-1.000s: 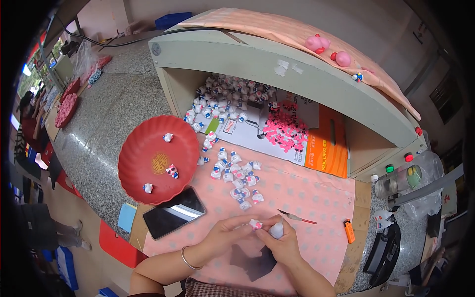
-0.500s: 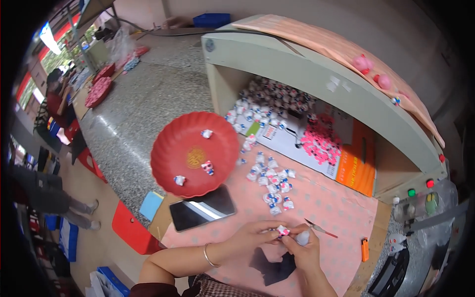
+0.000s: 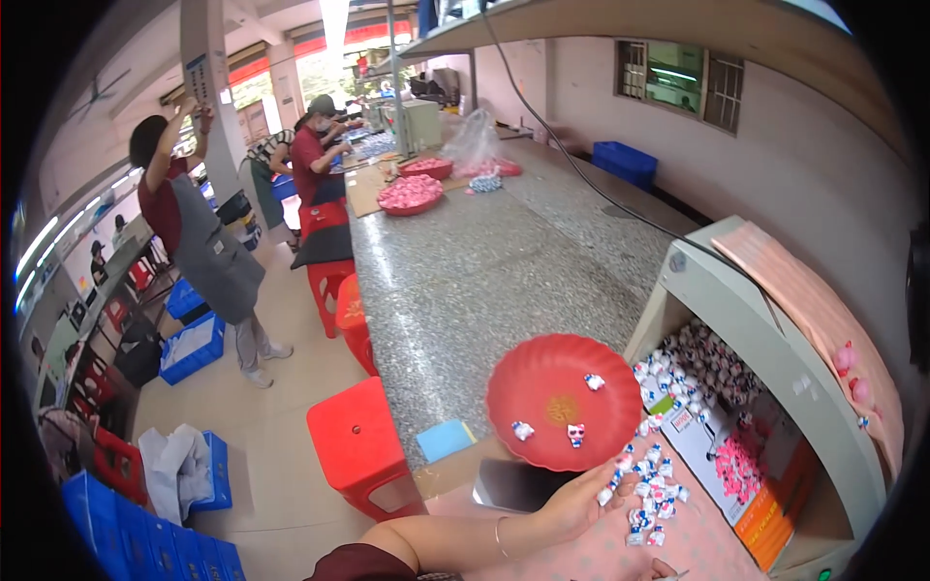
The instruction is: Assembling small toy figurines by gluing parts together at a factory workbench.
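Note:
My left hand (image 3: 579,501) reaches to the near edge of the red scalloped tray, beside a loose cluster of small white-and-blue figurines (image 3: 662,492). Its fingers are closed around a small white-and-blue figurine (image 3: 607,496), partly covered by them. At the bottom edge only the fingertips of my right hand (image 3: 663,569) show. They are bent against a thin pale thing, mostly cut off by the frame. Three figurines lie spaced apart in the red tray (image 3: 518,360). A dark phone (image 3: 518,487) lies flat, partly behind my left forearm.
A pale green open-fronted box (image 3: 668,290) at right holds many white figurines (image 3: 717,353) and pink pieces (image 3: 739,467). Blue paper (image 3: 445,442) lies near the counter edge (image 3: 387,320). A red stool (image 3: 358,436) stands at left. One person stands, another sits working farther off.
The view has swung left and up, showing more of the room. My left hand has parted from my right and moved to the figurine cluster. My right hand is now almost out of view.

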Demonstrator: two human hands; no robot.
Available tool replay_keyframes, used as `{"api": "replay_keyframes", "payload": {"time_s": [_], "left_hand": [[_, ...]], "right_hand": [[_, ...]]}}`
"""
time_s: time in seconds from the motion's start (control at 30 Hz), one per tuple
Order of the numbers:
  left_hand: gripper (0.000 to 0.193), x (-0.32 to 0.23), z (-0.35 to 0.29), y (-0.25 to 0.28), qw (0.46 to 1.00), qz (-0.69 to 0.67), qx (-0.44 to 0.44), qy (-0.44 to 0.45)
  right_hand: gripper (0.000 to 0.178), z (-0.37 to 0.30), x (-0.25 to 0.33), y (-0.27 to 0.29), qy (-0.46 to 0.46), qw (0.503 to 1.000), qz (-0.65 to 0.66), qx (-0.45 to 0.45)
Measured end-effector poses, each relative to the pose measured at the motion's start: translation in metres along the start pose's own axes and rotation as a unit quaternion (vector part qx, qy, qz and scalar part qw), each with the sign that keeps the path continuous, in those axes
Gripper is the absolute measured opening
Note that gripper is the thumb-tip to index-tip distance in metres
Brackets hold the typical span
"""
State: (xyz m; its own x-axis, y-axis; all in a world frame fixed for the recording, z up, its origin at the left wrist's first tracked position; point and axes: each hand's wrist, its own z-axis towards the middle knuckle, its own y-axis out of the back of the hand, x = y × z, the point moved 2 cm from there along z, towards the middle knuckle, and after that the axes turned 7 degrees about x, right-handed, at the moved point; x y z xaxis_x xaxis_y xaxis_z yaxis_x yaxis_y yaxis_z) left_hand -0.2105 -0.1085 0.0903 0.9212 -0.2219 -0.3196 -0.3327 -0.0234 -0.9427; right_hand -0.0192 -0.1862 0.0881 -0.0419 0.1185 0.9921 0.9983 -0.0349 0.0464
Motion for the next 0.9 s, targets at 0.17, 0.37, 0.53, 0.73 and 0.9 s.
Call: {"api": "replay_keyframes", "payload": {"time_s": [0.17,0.37,0.53,0.73,0.9], "left_hand": [[0.033,-0.006,-0.012,0.016,0.998,0.035,0.059,0.011],[0.034,0.035,-0.054,0.002,0.963,0.139,0.118,0.197],[0.033,0.049,-0.070,-0.002,0.876,0.392,0.167,0.226],[0.040,0.069,-0.071,0.002,0.909,0.330,0.180,0.178],[0.034,0.088,-0.015,0.009,0.870,0.350,0.233,0.257]], "right_hand": [[0.036,-0.030,0.002,-0.003,-0.008,0.999,-0.017,-0.039],[0.043,-0.021,0.010,0.001,0.153,0.988,-0.016,0.010],[0.049,-0.008,-0.001,0.016,0.649,0.707,-0.242,0.142],[0.050,-0.030,0.005,0.018,0.710,0.605,-0.333,0.136],[0.063,-0.015,-0.009,0.024,0.076,0.952,-0.284,-0.089]]}}
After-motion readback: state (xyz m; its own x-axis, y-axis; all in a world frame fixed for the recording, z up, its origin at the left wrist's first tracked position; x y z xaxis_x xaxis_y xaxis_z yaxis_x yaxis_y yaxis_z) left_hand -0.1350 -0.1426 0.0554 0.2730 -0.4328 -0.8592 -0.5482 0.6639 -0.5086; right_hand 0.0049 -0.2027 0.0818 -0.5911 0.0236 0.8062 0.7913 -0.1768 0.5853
